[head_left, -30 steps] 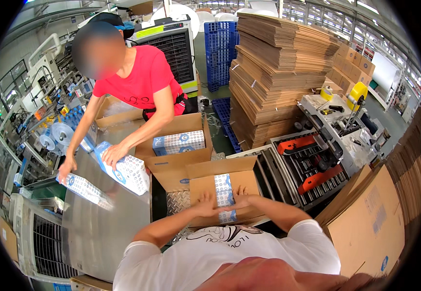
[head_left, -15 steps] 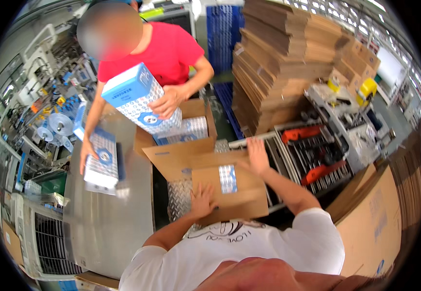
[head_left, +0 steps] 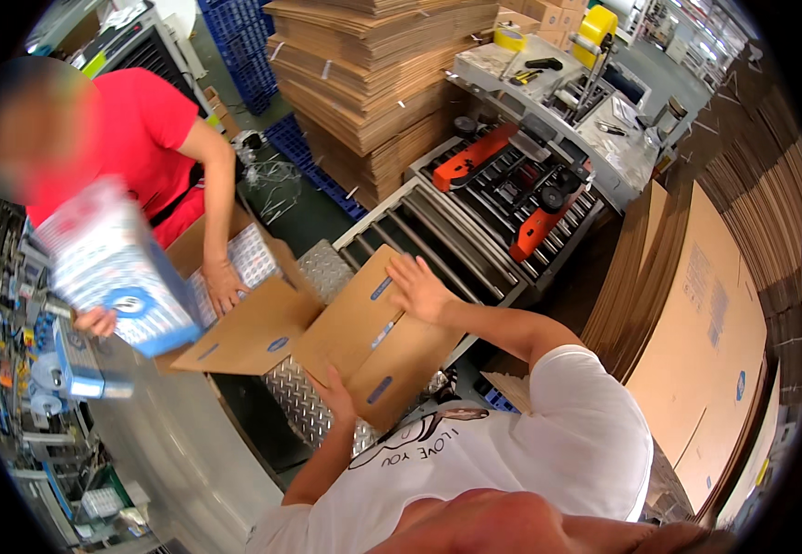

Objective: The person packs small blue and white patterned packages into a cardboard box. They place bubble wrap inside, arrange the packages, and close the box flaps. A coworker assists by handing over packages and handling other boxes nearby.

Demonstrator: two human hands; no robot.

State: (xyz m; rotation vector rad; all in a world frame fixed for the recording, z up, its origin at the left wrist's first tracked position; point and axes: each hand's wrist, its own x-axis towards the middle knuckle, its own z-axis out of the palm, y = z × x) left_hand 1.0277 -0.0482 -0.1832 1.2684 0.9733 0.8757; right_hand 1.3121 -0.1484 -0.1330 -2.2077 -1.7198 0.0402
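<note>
Closed carton (head_left: 378,337) now nearer the roller conveyor (head_left: 475,235), left hand (head_left: 335,392) and right hand (head_left: 417,288) flat on it, each grip spread.

Closed carton (head_left: 378,337) on roller conveyor (head_left: 438,245); open carton (head_left: 235,277) left; cardboard stack (head_left: 373,83) behind.

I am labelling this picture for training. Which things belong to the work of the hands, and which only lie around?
In use:
- left hand and right hand, flat on the closed brown cardboard box
- grey roller conveyor beyond the box

Lying about:
- tall stack of flat brown cardboard sheets
- yellow tape roll
- blue plastic crates
</note>
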